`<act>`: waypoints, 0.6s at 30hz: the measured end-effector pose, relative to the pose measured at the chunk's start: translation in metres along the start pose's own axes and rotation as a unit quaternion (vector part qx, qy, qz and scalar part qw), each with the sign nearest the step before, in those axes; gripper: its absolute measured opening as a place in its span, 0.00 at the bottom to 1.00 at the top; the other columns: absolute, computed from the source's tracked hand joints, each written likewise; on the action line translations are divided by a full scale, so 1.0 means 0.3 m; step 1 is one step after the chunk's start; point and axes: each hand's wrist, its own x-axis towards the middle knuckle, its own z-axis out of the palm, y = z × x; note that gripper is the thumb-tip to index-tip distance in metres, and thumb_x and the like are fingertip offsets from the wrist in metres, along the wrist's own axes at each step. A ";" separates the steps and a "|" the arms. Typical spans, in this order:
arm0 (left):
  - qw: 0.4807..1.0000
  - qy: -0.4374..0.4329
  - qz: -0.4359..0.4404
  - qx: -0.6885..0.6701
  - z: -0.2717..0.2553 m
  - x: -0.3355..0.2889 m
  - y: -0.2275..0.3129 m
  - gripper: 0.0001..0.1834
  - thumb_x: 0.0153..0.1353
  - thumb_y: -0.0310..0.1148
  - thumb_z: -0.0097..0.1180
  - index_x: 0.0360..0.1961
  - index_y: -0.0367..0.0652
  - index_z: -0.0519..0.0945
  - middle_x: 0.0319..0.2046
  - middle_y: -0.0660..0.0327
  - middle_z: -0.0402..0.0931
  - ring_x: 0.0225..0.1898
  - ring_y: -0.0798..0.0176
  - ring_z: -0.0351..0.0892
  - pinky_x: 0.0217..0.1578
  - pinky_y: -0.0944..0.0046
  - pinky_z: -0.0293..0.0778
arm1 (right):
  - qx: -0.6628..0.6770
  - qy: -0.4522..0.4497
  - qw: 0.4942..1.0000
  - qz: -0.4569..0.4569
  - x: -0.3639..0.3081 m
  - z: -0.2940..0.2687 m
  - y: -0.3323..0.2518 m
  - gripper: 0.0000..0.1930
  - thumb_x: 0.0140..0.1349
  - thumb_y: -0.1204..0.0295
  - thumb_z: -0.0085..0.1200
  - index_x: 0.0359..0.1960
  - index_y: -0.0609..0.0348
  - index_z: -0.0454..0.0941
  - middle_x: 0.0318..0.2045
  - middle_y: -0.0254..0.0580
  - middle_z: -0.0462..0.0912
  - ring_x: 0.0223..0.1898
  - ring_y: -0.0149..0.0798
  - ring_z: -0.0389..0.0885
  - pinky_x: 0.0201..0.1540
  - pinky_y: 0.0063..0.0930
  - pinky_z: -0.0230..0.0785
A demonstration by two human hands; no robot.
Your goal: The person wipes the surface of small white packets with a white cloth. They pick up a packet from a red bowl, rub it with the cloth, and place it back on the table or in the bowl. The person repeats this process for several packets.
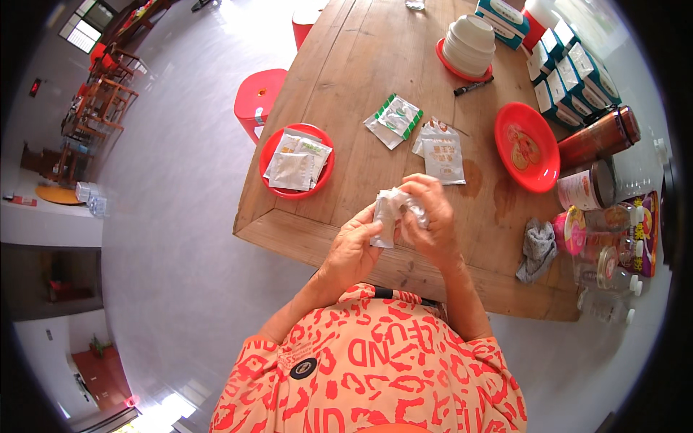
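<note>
Near the front edge of the wooden table (346, 94), my left hand (351, 249) grips a small silver sachet (385, 232), thumb on its face. My right hand (433, 216) is closed around a crumpled white tissue (395, 198), pressed to the sachet's upper part. Left of my hands, a round red plate (328, 172) bears several flat silver and white sachets (294, 167). Beyond my hands lie a green-striped sachet (401, 115) on top of a silver one, and silver packets (443, 157) with brown print.
A red oval plate (540, 162), copper thermos (599, 137), lidded jar (580, 189), grey cloth (537, 249) and clear bottles (603, 270) line the right side. Farther back are stacked white bowls (468, 47), a black marker (473, 88) and tissue boxes (574, 79). A red stool (258, 97) stands left.
</note>
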 end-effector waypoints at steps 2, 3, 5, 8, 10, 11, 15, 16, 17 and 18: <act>0.998 0.003 -0.002 -0.062 -0.009 0.007 -0.009 0.20 0.71 0.30 0.41 0.62 0.35 0.65 0.55 0.59 0.71 0.53 0.67 0.73 0.57 0.63 0.68 | 0.025 -0.030 0.999 -0.024 -0.017 0.032 0.003 0.19 0.48 0.82 0.58 0.44 0.61 0.75 0.45 0.52 0.76 0.44 0.52 0.77 0.48 0.39 0.72; 0.998 0.000 0.002 -0.066 -0.016 0.009 -0.012 0.20 0.72 0.32 0.40 0.61 0.35 0.66 0.55 0.59 0.72 0.53 0.67 0.73 0.57 0.63 0.68 | -0.018 -0.038 0.998 -0.046 -0.031 0.043 0.007 0.20 0.47 0.82 0.60 0.45 0.61 0.75 0.46 0.51 0.77 0.44 0.53 0.76 0.48 0.39 0.72; 0.997 -0.007 0.011 -0.075 -0.038 0.014 -0.021 0.20 0.74 0.36 0.37 0.60 0.36 0.67 0.54 0.59 0.73 0.53 0.67 0.73 0.58 0.63 0.68 | -0.061 -0.028 0.996 -0.066 -0.058 0.064 -0.003 0.20 0.46 0.82 0.61 0.45 0.60 0.75 0.46 0.50 0.77 0.44 0.53 0.76 0.47 0.40 0.72; 0.986 -0.106 -0.002 -0.130 -0.096 0.018 -0.031 0.23 0.75 0.40 0.34 0.63 0.35 0.64 0.56 0.57 0.72 0.57 0.63 0.72 0.60 0.59 0.67 | -0.078 -0.046 0.993 -0.081 -0.092 0.073 -0.009 0.21 0.44 0.81 0.63 0.44 0.59 0.76 0.46 0.47 0.78 0.42 0.51 0.76 0.45 0.40 0.72; 0.998 -0.028 -0.015 -0.063 -0.043 0.010 -0.013 0.25 0.75 0.42 0.32 0.63 0.35 0.64 0.56 0.56 0.72 0.57 0.62 0.72 0.60 0.58 0.66 | -0.064 -0.065 0.992 -0.081 -0.104 0.067 -0.014 0.21 0.44 0.81 0.64 0.44 0.58 0.77 0.46 0.46 0.78 0.42 0.51 0.76 0.46 0.40 0.72; 0.999 0.012 -0.022 -0.029 -0.025 0.008 -0.008 0.25 0.76 0.43 0.32 0.63 0.35 0.64 0.57 0.56 0.72 0.57 0.62 0.72 0.61 0.57 0.66 | -0.060 -0.084 0.992 -0.074 -0.109 0.060 -0.020 0.22 0.43 0.81 0.64 0.43 0.58 0.78 0.46 0.45 0.78 0.44 0.52 0.76 0.47 0.40 0.72; 0.998 0.004 -0.028 -0.048 -0.032 0.012 -0.009 0.27 0.75 0.45 0.30 0.63 0.34 0.65 0.57 0.55 0.72 0.58 0.60 0.72 0.61 0.56 0.66 | -0.009 -0.141 0.987 -0.076 -0.112 0.038 -0.016 0.22 0.44 0.83 0.64 0.44 0.60 0.77 0.45 0.48 0.77 0.48 0.53 0.76 0.50 0.39 0.72; 0.999 0.012 -0.026 -0.046 -0.026 0.016 -0.009 0.27 0.75 0.45 0.30 0.63 0.34 0.65 0.57 0.55 0.72 0.57 0.61 0.72 0.61 0.57 0.66 | 0.017 -0.122 0.991 -0.048 -0.096 0.031 -0.026 0.22 0.44 0.83 0.63 0.45 0.60 0.77 0.45 0.49 0.77 0.48 0.53 0.76 0.50 0.39 0.72; 0.999 0.020 -0.024 -0.044 -0.023 0.017 -0.010 0.27 0.75 0.46 0.31 0.62 0.34 0.65 0.57 0.55 0.72 0.57 0.61 0.72 0.60 0.57 0.66 | 0.044 -0.103 0.994 -0.020 -0.077 0.025 -0.038 0.22 0.44 0.84 0.63 0.45 0.60 0.77 0.45 0.50 0.77 0.48 0.53 0.76 0.50 0.39 0.72; 0.998 0.015 -0.017 -0.050 -0.024 0.018 -0.012 0.27 0.75 0.46 0.31 0.62 0.35 0.66 0.56 0.56 0.73 0.57 0.61 0.73 0.60 0.58 0.67 | 0.070 -0.083 0.994 0.008 -0.061 0.021 -0.042 0.22 0.44 0.84 0.63 0.46 0.61 0.77 0.45 0.51 0.77 0.48 0.54 0.76 0.49 0.39 0.72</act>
